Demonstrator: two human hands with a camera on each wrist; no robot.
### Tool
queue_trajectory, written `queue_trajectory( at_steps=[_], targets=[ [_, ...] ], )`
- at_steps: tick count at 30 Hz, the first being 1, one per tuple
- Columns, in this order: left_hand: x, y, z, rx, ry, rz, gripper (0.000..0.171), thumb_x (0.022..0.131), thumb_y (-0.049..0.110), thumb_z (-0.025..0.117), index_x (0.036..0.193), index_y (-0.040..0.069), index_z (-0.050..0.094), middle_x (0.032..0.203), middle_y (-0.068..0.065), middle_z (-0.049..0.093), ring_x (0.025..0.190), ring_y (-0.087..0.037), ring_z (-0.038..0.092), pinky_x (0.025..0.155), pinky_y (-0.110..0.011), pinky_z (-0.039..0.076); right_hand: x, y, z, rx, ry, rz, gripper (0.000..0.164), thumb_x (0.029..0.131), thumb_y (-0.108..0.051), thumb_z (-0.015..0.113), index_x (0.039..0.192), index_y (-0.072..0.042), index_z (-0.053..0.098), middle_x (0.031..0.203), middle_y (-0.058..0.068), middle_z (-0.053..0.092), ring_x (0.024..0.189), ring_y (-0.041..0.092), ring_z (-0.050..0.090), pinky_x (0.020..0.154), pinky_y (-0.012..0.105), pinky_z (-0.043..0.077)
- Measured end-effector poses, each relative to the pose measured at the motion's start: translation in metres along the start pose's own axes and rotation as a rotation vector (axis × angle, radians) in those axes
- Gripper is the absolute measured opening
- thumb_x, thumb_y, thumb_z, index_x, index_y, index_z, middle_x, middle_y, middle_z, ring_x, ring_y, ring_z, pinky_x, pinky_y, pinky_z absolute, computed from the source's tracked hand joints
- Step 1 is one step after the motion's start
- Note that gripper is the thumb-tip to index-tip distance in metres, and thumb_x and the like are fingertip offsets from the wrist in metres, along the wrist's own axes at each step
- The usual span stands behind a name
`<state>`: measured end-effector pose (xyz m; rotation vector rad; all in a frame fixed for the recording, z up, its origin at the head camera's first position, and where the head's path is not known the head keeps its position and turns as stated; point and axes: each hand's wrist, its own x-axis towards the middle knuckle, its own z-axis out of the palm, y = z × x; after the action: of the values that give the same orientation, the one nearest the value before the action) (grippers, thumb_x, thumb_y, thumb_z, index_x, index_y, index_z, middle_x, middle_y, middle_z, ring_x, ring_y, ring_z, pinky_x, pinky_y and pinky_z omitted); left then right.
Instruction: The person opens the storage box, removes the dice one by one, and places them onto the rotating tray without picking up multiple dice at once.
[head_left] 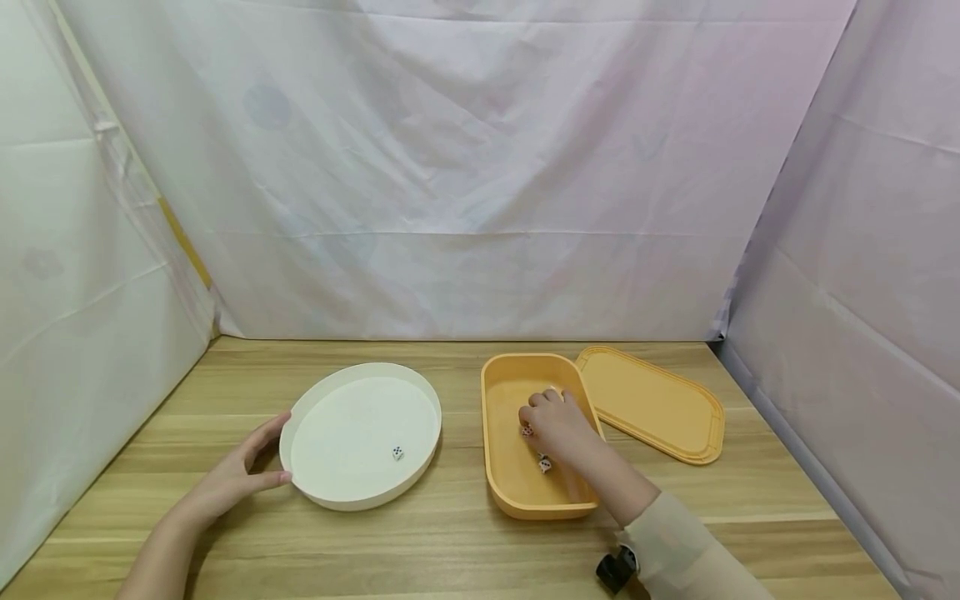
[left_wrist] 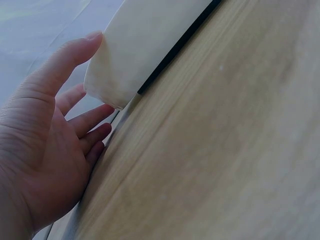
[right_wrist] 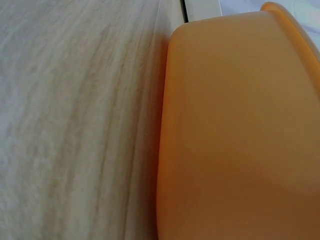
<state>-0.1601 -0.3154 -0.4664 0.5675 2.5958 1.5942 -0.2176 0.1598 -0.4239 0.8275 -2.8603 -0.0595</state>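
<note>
A round white tray (head_left: 352, 433) stands on the left of the table with one white die (head_left: 397, 453) in it. My left hand (head_left: 234, 477) is at the tray's left side, thumb and fingers spread and touching the wall. The left wrist view shows the thumb (left_wrist: 75, 52) against the tray's wall (left_wrist: 145, 40). My right hand (head_left: 558, 429) reaches down inside an orange box (head_left: 517, 492), its fingers bent. Dice lie around it: one die (head_left: 527, 430) by the fingers and another die (head_left: 545, 464) below the hand. Its fingertips are partly hidden.
An orange lid (head_left: 652, 404) lies flat to the right of the box, close against it. The box's outer wall (right_wrist: 240, 125) fills much of the right wrist view. A black strapped device (head_left: 617, 570) sits at the right wrist. White cloth (head_left: 465, 167) hangs behind the table.
</note>
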Motion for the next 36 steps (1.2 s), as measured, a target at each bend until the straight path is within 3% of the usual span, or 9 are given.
queue_trajectory(
  at_steps=[11,36],
  targets=[
    [-0.001,-0.001,0.0,0.002,-0.004,0.002,0.082,0.086,0.006,0.069,0.152,0.006,0.021,0.15,-0.027,0.023,0.123,0.016,0.024,0.092,-0.003,0.02,0.0,0.0,0.001,-0.008,-0.007,0.001,0.019,0.079,-0.027,0.08,0.074,-0.026,0.062,0.091,-0.003,0.06,0.101,0.028,0.055,0.095,0.059,0.036],
    [-0.001,0.001,0.0,-0.005,0.0,-0.011,0.081,0.086,0.007,0.069,0.153,0.009,0.022,0.151,-0.025,0.023,0.124,0.016,0.023,0.091,-0.003,0.021,0.002,0.0,-0.011,0.016,0.037,-0.011,0.016,0.08,-0.024,0.078,0.075,-0.022,0.064,0.092,0.001,0.059,0.101,0.03,0.054,0.09,0.057,0.037]
  ],
)
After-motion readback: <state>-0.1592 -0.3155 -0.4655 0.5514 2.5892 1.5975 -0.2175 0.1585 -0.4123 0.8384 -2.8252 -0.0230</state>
